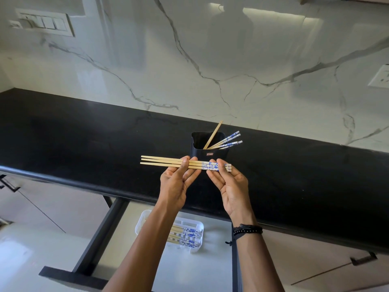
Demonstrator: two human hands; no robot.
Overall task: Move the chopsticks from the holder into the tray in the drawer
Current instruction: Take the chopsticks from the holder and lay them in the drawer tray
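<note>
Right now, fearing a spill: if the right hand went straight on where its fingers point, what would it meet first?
Probably the black holder, standing just beyond the right hand; depth is unclear.

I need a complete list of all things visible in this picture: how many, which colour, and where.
held chopsticks: three, pale wood with blue-white ends, level between both hands
chopsticks in holder: several, same pattern, leaning right
holder: one, black, on the counter
tray: one, white, in the open drawer
chopsticks in tray: several, same pattern, lying flat
drawer: one, black frame, below the counter
counter: one, black
wall: white marble, grey veins
switch panel: one, white, wall upper left
socket: one, white, wall right edge
cabinet handles: two, black, lower corners
bracelet: black beads, right wrist
left hand: pinches the plain part
right hand: pinches the patterned ends
</note>
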